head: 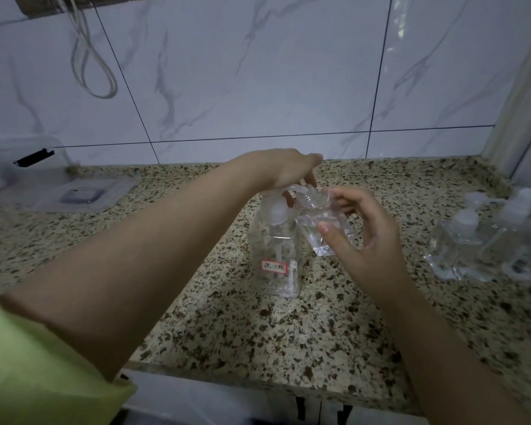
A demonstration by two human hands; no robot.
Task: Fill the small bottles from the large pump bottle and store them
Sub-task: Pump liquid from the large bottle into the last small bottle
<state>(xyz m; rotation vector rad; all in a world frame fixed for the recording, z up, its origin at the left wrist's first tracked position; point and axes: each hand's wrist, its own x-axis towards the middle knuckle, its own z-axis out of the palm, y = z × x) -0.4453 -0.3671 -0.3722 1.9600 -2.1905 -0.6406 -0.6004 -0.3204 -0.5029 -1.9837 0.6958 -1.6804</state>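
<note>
While the left hand (284, 170) presses flat on the large pump bottle (275, 253) standing on the granite counter (258, 332), the right hand (360, 231) pinches a tilted small bottle (319, 222) at its spout.

Pump bottle (276, 250) mid-counter (258, 332); small bottles (485, 240) far right; lidded box (22, 173) far left.

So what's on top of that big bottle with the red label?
The left hand rests on the pump head of the large pump bottle, covering most of it. Only the clear spout shows, reaching to the small bottle tilted in the right hand.
</note>
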